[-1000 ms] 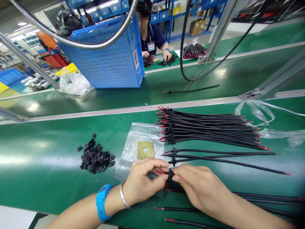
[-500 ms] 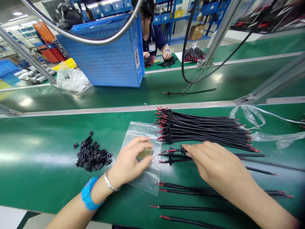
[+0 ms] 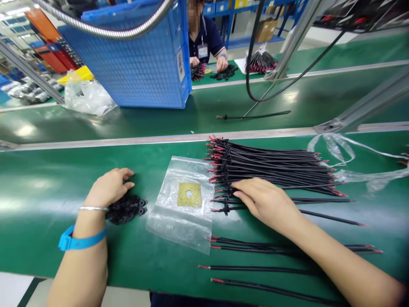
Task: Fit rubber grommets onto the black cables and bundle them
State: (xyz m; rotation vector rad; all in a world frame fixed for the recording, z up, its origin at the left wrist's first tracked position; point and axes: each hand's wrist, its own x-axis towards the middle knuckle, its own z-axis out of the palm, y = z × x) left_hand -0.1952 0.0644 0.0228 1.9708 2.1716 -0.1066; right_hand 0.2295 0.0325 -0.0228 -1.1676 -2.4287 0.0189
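Note:
My left hand (image 3: 109, 187) rests on top of a heap of small black plastic clips (image 3: 128, 208), fingers curled down over it; whether it holds one is hidden. My right hand (image 3: 266, 200) lies flat, fingers stretched, on the near edge of a bundle of black wires with red ends (image 3: 275, 168), touching a few loose wires with clips (image 3: 223, 204). Between the hands lies a clear plastic bag (image 3: 182, 204) with a yellow square pad (image 3: 189, 194) that has a hole in it. More loose wires (image 3: 271, 247) lie nearer to me.
A blue crate (image 3: 137, 64) stands on the far belt beside a crumpled plastic bag (image 3: 86, 98). A single wire (image 3: 252, 115) lies there too. Across the line another person's hands (image 3: 220, 64) work on wires. Clear plastic strips (image 3: 351, 149) lie at right.
My left hand left the wire and moved left onto the clip heap. My right hand set the clipped wire down by the bundle and now lies flat there.

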